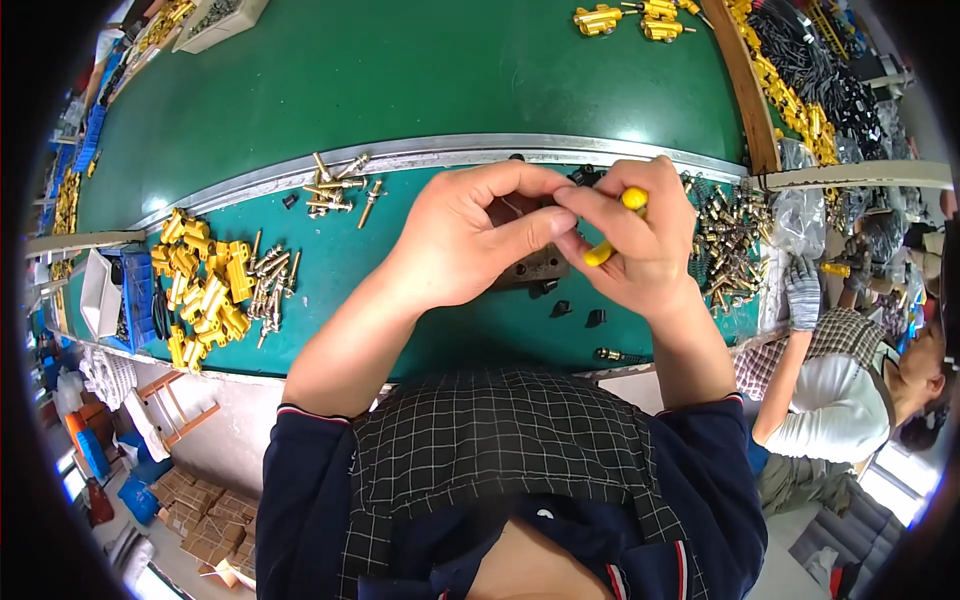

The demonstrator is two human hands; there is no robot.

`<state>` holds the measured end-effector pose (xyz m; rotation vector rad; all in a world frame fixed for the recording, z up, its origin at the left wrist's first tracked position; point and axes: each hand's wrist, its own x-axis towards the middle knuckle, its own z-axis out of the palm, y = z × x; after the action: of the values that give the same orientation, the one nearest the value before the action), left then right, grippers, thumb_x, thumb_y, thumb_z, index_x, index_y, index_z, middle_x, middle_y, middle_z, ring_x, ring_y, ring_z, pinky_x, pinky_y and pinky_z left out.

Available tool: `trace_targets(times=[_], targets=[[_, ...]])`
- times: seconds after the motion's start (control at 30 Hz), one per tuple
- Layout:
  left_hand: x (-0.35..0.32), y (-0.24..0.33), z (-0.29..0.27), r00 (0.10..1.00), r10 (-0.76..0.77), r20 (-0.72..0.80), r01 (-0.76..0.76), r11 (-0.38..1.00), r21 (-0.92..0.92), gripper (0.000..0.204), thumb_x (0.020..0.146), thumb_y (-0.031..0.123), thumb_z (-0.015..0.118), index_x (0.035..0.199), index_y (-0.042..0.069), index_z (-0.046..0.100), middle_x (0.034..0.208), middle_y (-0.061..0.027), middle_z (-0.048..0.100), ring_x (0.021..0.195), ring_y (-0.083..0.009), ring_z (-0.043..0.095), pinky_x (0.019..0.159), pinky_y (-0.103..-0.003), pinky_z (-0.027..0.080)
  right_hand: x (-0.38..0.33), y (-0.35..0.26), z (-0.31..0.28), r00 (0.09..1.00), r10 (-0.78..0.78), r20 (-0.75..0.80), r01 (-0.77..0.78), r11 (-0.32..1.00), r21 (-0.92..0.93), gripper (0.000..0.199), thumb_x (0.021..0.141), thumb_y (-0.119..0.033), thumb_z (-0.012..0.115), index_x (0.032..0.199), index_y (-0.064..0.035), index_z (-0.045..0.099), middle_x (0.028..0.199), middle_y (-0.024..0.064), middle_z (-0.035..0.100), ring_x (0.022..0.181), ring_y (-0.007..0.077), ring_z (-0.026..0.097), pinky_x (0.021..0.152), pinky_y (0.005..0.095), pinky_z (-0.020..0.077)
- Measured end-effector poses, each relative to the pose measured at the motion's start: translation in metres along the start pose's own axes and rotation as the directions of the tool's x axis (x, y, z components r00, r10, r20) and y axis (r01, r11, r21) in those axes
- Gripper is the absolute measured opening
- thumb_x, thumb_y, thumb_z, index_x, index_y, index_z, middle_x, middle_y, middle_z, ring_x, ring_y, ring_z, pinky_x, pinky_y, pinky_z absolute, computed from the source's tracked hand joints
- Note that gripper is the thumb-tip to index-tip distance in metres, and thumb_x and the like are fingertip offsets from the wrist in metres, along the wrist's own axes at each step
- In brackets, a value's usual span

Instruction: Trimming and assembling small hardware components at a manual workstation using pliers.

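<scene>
My left hand (450, 235) and my right hand (640, 235) meet above a dark metal block (540, 268) with holes. The left thumb and forefinger are pinched together against the right fingertips; whatever small piece lies between them is hidden. Tucked in my curled right hand is a yellow-handled tool (600, 253), its two rounded grips showing and its working end out of sight. Small black caps (597, 317) lie on the green bench just below the block. Nearer to me rests a metal plunger with a spring (620, 355).
Yellow metal cylinder bodies (205, 290) and brass-and-steel rods (272, 285) are heaped at left. More rods (335, 188) lie before the metal rail (410, 152). Small metal fittings (730, 240) pile up at right, near a co-worker's gloved hand (802, 290).
</scene>
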<state>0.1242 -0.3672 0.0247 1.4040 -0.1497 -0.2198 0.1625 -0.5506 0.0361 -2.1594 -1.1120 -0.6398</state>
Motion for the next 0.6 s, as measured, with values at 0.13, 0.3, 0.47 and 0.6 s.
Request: trace_targets(times=[0.13, 0.3, 0.47, 0.6], targets=[[-0.001, 0.029, -0.008, 0.989, -0.029, 0.148, 0.037, 0.998, -0.051, 0.024, 0.083, 0.009, 0.069, 0.104, -0.001, 0.065, 0.085, -0.0057, 0.068, 0.075, -0.0075, 0.063, 0.067, -0.022, 0.050, 0.002, -0.007, -0.016, 0.972, -0.225, -0.074, 0.216, 0.970, -0.112, 0.035, 0.059, -0.015, 0.082, 0.091, -0.0117, 0.070, 0.085, 0.0011, 0.053, 0.064, 0.0163, 0.052, 0.052, 0.0297, 0.0391], [0.004, 0.080, -0.009, 0.972, -0.021, 0.232, -0.051, 0.954, 0.296, 0.020, 0.079, 0.005, 0.068, 0.097, -0.002, 0.067, 0.080, -0.0043, 0.068, 0.074, -0.0075, 0.063, 0.066, -0.021, 0.050, 0.020, -0.010, -0.035, 0.904, -0.418, -0.096, 0.382, 0.887, -0.259, 0.030, 0.059, -0.016, 0.083, 0.086, -0.0121, 0.071, 0.076, -0.0016, 0.050, 0.059, 0.0149, 0.049, 0.050, 0.0280, 0.0343], [-0.003, 0.085, -0.002, 0.970, -0.069, 0.234, 0.038, 0.990, 0.136, 0.020, 0.078, 0.006, 0.070, 0.095, -0.002, 0.068, 0.079, -0.0043, 0.068, 0.073, -0.0072, 0.062, 0.065, -0.021, 0.050, 0.012, -0.010, -0.045, 0.904, -0.412, -0.113, 0.387, 0.902, -0.192, 0.029, 0.059, -0.016, 0.084, 0.083, -0.0095, 0.070, 0.077, -0.0009, 0.051, 0.058, 0.0147, 0.048, 0.052, 0.0288, 0.0340], [-0.007, 0.078, 0.005, 0.974, -0.041, 0.222, 0.001, 0.984, 0.177, 0.021, 0.078, 0.006, 0.071, 0.097, -0.001, 0.068, 0.080, -0.0043, 0.068, 0.073, -0.0068, 0.062, 0.065, -0.021, 0.050, 0.008, -0.014, -0.049, 0.935, -0.313, -0.164, 0.311, 0.950, -0.041, 0.027, 0.061, -0.010, 0.082, 0.083, -0.0063, 0.067, 0.084, 0.0039, 0.051, 0.060, 0.0160, 0.048, 0.054, 0.0295, 0.0354]])
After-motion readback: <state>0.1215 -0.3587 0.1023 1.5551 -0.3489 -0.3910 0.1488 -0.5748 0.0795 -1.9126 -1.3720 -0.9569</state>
